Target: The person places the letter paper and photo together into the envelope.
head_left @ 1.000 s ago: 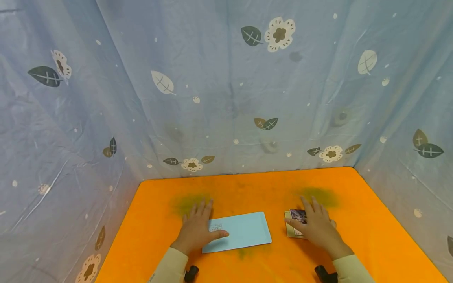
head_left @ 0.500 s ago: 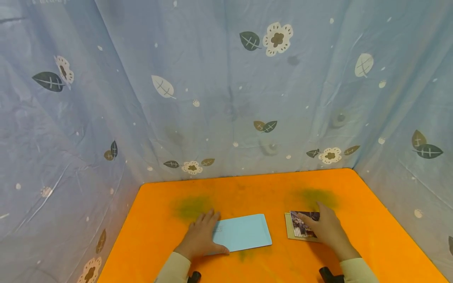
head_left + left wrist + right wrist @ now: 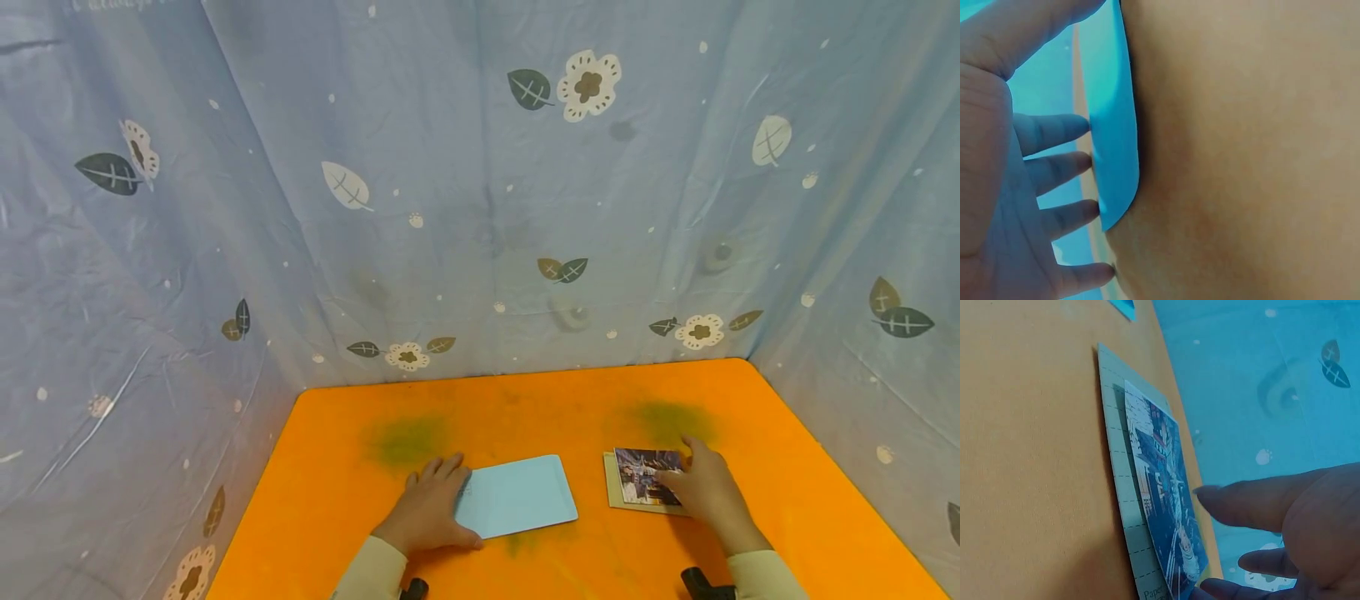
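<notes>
A light blue envelope [image 3: 517, 497] lies flat on the orange table. My left hand [image 3: 427, 510] spans its left end, thumb by the near edge and fingers by the far edge. In the left wrist view the fingers [image 3: 1060, 172] are spread and nearly straight, their tips at the envelope's edge. To the right, a photo card [image 3: 643, 477] with a dark picture lies on a tan lined paper piece [image 3: 612, 483]. My right hand [image 3: 712, 497] is at their right end, its thumb [image 3: 1241, 497] over the photo card, seemingly without pressing; its other fingers are partly hidden.
The orange table [image 3: 517, 408] has rounded back corners and two greenish stains. A pale blue patterned curtain [image 3: 450, 250] encloses its back and sides. A dark strap piece [image 3: 701, 583] shows beneath the right wrist.
My left hand has slid slightly right and nearer along the envelope. My right hand has drawn back to the right, uncovering more of the photo card. Envelope and cards stay about where they were.
</notes>
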### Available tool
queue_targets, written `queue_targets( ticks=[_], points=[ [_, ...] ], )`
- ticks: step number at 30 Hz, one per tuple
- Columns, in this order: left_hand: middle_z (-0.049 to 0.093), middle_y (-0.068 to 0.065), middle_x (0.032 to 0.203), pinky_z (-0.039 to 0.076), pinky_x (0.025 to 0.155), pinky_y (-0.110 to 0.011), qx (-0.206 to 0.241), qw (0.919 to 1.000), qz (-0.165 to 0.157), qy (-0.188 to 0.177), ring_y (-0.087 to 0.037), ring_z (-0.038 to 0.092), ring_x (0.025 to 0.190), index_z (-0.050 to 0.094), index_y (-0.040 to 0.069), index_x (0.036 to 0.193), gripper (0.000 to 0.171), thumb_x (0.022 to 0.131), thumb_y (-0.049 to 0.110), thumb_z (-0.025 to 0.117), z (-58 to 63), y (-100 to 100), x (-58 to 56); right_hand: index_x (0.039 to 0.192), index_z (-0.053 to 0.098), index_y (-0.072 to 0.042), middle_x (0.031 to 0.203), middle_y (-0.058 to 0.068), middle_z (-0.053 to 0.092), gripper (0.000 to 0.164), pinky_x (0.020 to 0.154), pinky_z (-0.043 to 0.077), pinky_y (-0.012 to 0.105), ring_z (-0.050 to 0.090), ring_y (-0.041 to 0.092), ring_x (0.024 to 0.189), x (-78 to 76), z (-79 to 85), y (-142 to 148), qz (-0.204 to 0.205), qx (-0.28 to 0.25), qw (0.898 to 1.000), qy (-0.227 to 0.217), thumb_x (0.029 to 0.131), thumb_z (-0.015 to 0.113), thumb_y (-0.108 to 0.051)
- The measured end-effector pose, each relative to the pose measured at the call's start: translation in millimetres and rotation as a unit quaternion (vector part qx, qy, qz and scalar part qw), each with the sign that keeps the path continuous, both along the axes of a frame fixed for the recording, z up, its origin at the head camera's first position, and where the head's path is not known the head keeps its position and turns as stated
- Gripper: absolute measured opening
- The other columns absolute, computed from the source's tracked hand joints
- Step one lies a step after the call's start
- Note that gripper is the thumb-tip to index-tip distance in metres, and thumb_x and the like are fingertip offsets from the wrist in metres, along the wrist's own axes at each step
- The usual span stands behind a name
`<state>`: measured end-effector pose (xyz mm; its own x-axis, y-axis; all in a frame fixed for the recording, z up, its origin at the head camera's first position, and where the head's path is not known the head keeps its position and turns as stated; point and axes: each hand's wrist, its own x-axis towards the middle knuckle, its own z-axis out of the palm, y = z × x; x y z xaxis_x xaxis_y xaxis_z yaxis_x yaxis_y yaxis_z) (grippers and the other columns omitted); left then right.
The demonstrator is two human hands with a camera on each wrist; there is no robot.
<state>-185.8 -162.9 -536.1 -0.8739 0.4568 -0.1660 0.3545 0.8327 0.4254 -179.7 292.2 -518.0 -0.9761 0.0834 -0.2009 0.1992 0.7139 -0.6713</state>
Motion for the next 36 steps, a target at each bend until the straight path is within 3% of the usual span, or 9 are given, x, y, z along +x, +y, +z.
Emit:
queue_targets(
  ticks=[8,13,18,24,33,36],
  points=[
    [0.038,-0.014,0.170,0.032,0.110,-0.077,-0.001,0.9999,-0.009,0.009,-0.046,0.035,0.152,0.058,0.010,0.156,0.104,0.077,0.069,0.090,3.3,2.2,1.4,0.157,0.029,0.021,0.126,0.040,0.060,0.087,0.084,0.057,0.059,0.065,0.050,0.106,0.6,-2.0,2.5,-0.008,0.011,1.000,0.004,0.099,0.082,-0.017],
    [0.045,-0.011,0.164,0.038,0.108,-0.071,-0.010,0.9994,-0.020,0.028,-0.040,0.042,0.145,0.060,0.010,0.154,0.098,0.079,0.066,0.089,2.4,2.6,1.4,0.157,0.032,0.019,0.120,0.035,0.063,0.081,0.075,0.057,0.050,0.066,0.043,0.098,2.0,-3.3,2.8,-0.017,0.003,1.000,0.001,0.099,0.080,-0.011],
    [0.053,-0.006,0.149,0.044,0.101,-0.061,-0.015,0.9981,-0.031,0.050,-0.032,0.049,0.129,0.063,0.010,0.149,0.093,0.078,0.064,0.091,3.1,3.5,1.1,0.156,0.033,0.018,0.111,0.025,0.065,0.075,0.066,0.051,0.043,0.062,0.030,0.078,4.3,-4.1,2.7,-0.021,-0.013,1.000,0.002,0.100,0.076,-0.007],
    [0.054,-0.002,0.137,0.045,0.093,-0.054,-0.007,0.9975,-0.036,0.061,-0.025,0.048,0.116,0.069,0.011,0.140,0.080,0.079,0.058,0.093,3.7,3.1,2.5,0.148,0.045,0.019,0.112,0.024,0.065,0.061,0.073,0.055,0.046,0.064,0.032,0.089,4.7,-1.1,3.5,-0.027,-0.006,1.000,-0.007,0.103,0.073,-0.010],
    [0.054,-0.003,0.134,0.044,0.094,-0.050,0.001,0.9980,-0.034,0.053,-0.024,0.046,0.111,0.065,0.007,0.147,0.088,0.080,0.055,0.094,3.8,3.6,2.4,0.140,0.056,0.017,0.110,0.023,0.067,0.051,0.073,0.057,0.049,0.067,0.034,0.091,6.9,-2.4,3.8,-0.027,0.002,0.999,0.021,0.102,0.076,-0.010],
    [0.053,-0.003,0.132,0.043,0.093,-0.049,0.002,0.9985,-0.032,0.045,-0.024,0.045,0.110,0.064,0.006,0.149,0.090,0.079,0.055,0.095,4.8,3.9,3.0,0.140,0.055,0.018,0.114,0.028,0.067,0.056,0.073,0.058,0.050,0.067,0.037,0.094,6.1,-3.9,3.5,-0.027,0.004,0.999,0.024,0.103,0.076,-0.018]
  ],
)
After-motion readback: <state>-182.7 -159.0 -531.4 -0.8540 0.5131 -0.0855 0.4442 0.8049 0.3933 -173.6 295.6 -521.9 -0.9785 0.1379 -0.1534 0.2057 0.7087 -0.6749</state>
